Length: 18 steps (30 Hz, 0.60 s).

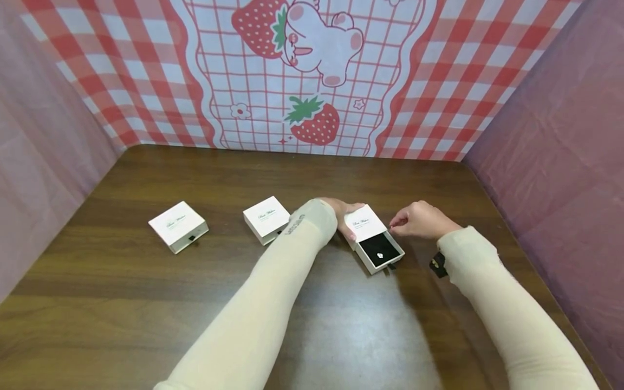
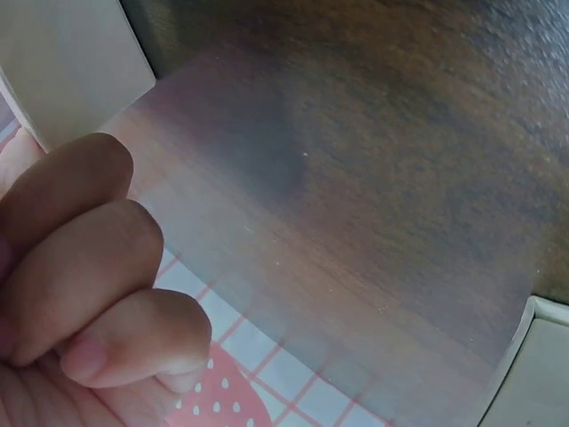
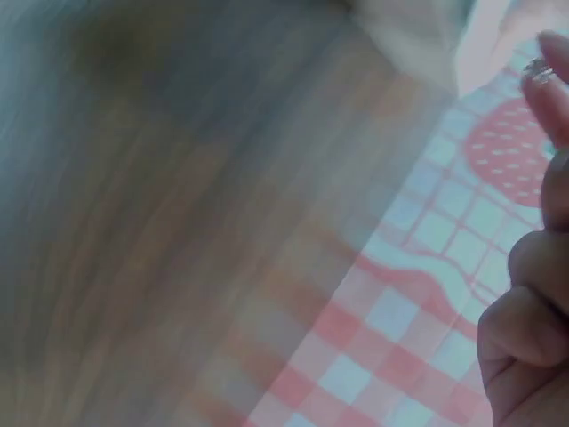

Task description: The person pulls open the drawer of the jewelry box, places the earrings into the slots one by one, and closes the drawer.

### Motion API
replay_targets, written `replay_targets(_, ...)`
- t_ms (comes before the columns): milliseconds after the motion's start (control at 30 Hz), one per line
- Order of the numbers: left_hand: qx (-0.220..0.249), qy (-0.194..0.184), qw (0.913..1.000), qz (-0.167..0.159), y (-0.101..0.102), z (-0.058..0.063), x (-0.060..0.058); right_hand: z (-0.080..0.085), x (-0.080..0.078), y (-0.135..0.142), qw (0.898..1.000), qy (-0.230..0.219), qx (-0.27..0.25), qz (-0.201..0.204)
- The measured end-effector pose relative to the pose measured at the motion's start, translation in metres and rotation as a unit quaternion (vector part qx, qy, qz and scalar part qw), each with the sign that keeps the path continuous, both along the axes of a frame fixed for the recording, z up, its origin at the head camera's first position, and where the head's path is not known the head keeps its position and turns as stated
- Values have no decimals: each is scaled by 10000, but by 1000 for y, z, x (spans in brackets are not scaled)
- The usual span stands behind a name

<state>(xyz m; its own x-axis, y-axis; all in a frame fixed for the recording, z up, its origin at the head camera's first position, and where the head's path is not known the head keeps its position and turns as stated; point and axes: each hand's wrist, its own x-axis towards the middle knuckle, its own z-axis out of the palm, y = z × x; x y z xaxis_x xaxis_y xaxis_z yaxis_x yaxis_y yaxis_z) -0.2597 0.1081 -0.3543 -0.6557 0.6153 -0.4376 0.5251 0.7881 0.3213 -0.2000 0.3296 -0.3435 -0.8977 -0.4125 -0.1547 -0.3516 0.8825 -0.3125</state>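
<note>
My left hand point(image 1: 339, 210) grips a small white jewellery box point(image 1: 364, 223) by its cover, thumb on the near side and fingers at the far edge. The box's drawer point(image 1: 372, 269) is slid partway out toward the front right. On its black lining point(image 1: 375, 244) lies a tiny white jewellery piece point(image 1: 379, 255). Just right of the box, my right hand point(image 1: 423, 219) is raised, with thumb and forefinger pinched together. Between those fingertips the right wrist view shows a small sparkling piece of jewellery point(image 3: 538, 69). Curled left fingers point(image 2: 89, 249) appear beside the box in the left wrist view.
Two more white boxes, both closed, sit to the left on the brown wooden table point(image 1: 122, 303): one box point(image 1: 266, 216) near my left forearm, another box point(image 1: 178, 225) farther left. A red-checked strawberry cloth point(image 1: 312, 76) hangs behind the table, with pink cloth at both sides.
</note>
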Motion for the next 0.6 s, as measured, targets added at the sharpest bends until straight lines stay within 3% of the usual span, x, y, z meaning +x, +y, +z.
replay_targets(133, -93, 16, 10000, -30, 2, -3, -3, -5, 1, -6, 9993, 235, 197, 190)
replay_targets(267, -58, -19, 10000, -25, 2, -5, -4, -11, 4, -8, 9991, 185, 333, 189)
replay_targets(600, -49, -82, 9999, -56, 0, 0, -2, -28, 9, -9, 9930, 973, 300, 603)
